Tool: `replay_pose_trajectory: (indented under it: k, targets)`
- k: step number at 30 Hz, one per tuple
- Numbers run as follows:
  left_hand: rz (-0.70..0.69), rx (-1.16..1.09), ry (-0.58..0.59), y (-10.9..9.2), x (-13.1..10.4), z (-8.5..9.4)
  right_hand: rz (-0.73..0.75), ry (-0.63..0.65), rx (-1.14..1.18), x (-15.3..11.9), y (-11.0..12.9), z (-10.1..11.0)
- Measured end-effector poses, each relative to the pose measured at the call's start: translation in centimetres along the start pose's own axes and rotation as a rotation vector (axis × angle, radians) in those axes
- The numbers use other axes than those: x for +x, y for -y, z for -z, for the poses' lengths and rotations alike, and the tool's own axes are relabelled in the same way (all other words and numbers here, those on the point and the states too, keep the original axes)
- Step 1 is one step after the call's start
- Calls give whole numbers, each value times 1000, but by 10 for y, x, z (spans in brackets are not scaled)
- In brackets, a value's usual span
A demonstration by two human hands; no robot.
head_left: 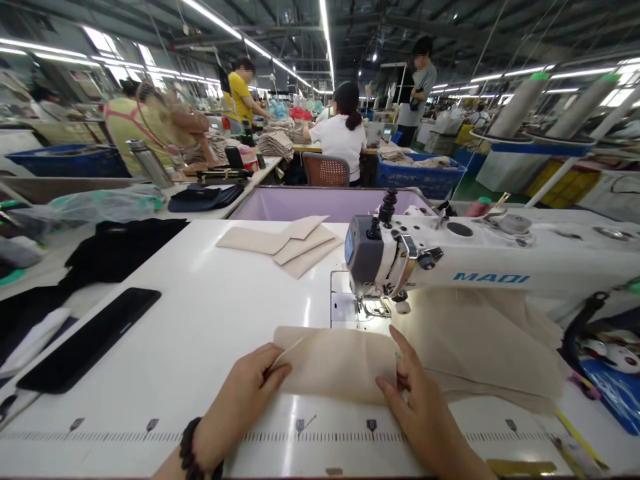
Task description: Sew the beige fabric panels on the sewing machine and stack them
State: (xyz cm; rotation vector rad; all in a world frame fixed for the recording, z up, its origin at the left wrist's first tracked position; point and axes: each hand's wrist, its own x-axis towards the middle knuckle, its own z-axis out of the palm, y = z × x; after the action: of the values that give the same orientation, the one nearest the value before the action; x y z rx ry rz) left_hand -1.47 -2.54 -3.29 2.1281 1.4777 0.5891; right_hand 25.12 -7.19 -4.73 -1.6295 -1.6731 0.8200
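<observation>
A beige fabric piece (335, 363), folded over on itself, lies between my hands just in front of the sewing machine (480, 260). My left hand (255, 380) pinches its left end, thumb on top. At the right end, my right hand (413, 393) grips the edge between thumb and fingers, its index finger stretched up toward the needle area. The presser foot (375, 308) is lit and stands behind the fabric, apart from it. Under the machine arm, to the right, larger beige fabric panels (480, 347) are spread. Several folded beige pieces (285, 243) lie behind, on the white table (190, 347).
A black phone (90, 340) with a cable lies at the left, near black cloth (115, 253). A measuring scale runs along the table's front edge. Behind are a lilac bin (320, 203), a blue crate (420, 175) and several people. Thread cones (520, 107) stand at the right.
</observation>
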Motion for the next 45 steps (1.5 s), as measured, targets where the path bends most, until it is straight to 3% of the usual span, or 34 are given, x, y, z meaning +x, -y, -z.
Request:
replay_pose_trajectory:
  k: [5,11,17,27,33,45]
  targets:
    - [101,-27,-78,6,-4,-7,211,-50,-228,-1,-10,-5]
    - [-89,36,-145,12,-10,-13,316,-153,-385,1,-15,-9]
    - [-58,70,-223,11,-15,-17,330,-120,-385,6,-12,-8]
    - [73,45,-119,2,-17,-12,363,-21,-562,11,-26,-5]
    - [137,13,-65,-1,-16,-9,404,-23,-618,13,-31,-3]
    - [122,2,-97,0,-14,-8,401,-4,-565,17,-28,-3]
